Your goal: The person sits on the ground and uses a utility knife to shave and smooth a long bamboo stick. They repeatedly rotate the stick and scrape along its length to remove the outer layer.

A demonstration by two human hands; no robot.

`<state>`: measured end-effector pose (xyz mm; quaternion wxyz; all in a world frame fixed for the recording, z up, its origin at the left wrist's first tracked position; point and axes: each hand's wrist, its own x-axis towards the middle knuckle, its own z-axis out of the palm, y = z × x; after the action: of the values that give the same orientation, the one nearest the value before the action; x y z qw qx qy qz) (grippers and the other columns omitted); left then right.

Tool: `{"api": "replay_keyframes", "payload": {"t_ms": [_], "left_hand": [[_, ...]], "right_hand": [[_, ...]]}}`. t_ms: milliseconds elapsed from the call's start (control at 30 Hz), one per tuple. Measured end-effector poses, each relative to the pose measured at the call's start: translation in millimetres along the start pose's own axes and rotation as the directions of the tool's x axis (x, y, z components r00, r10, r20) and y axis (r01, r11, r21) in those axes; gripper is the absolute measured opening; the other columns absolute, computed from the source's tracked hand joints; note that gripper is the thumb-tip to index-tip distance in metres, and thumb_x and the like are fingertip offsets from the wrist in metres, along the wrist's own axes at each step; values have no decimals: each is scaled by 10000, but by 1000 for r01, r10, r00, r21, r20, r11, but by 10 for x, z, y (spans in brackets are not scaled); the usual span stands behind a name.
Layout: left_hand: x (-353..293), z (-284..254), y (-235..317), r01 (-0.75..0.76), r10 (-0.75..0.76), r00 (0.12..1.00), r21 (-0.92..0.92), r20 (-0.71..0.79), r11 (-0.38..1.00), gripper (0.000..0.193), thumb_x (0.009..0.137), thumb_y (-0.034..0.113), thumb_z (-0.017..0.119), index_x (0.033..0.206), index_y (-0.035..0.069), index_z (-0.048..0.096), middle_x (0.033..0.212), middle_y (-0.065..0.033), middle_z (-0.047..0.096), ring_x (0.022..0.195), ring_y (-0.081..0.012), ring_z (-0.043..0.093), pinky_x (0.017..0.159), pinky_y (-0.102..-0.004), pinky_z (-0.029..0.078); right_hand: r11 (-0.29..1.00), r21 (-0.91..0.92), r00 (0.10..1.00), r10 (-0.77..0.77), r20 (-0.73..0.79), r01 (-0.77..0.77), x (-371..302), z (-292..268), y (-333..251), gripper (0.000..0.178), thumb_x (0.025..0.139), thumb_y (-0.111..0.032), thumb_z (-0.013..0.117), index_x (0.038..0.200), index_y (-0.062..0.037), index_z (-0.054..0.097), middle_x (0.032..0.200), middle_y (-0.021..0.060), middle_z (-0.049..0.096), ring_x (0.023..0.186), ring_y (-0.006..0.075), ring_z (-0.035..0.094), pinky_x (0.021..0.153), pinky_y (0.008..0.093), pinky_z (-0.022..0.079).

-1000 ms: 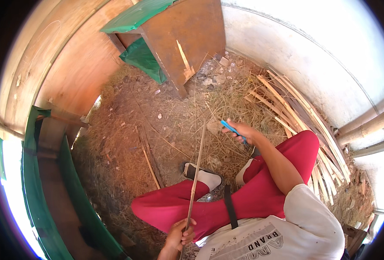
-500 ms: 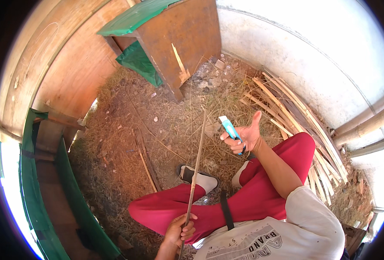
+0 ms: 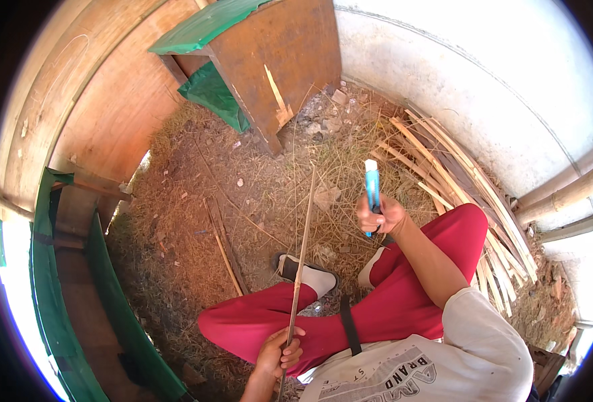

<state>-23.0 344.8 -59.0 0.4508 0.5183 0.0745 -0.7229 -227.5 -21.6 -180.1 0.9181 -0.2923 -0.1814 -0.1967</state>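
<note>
A long thin bamboo strip (image 3: 302, 258) slants up and away from my lap over the ground. My left hand (image 3: 280, 353) is wrapped round its lower part, above my red-trousered thigh. Past my other knee, my right hand (image 3: 385, 215) is closed on a light-blue utility knife (image 3: 373, 185), which stands nearly upright with its white end at the top. I cannot make out a bare blade. The knife and the strip are apart.
A pile of split bamboo strips (image 3: 454, 177) lies at the right by the white wall. Ahead stands a brown wooden cabinet (image 3: 280, 60) with green covering. Two sticks (image 3: 224, 248) lie on the dirt. A green-edged wooden structure (image 3: 69, 281) is at the left.
My right hand has turned the utility knife from leaning left to nearly upright, and my thumb has come down onto it. My left hand and the strip have hardly moved.
</note>
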Motion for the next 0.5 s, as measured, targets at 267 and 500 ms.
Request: {"api": "replay_keyframes", "payload": {"t_ms": [267, 500], "left_hand": [[45, -43, -29, -8, 8, 1000, -15, -7, 1000, 330, 1083, 252, 393, 1108, -25, 571, 558, 29, 349, 424, -59, 278, 344, -219, 239], [39, -12, -24, -22, 21, 1000, -6, -12, 1000, 338, 1090, 249, 381, 1107, -32, 567, 563, 26, 351, 426, -61, 283, 347, -223, 243]], "right_hand": [[973, -50, 957, -233, -174, 227, 69, 175, -55, 88, 945, -114, 650, 951, -34, 687, 612, 14, 558, 441, 80, 363, 445, 270, 243], [979, 0, 939, -196, -282, 204, 124, 291, -87, 360, 1014, -313, 573, 732, -90, 582, 494, -50, 390, 423, 72, 291, 455, 261, 225]]}}
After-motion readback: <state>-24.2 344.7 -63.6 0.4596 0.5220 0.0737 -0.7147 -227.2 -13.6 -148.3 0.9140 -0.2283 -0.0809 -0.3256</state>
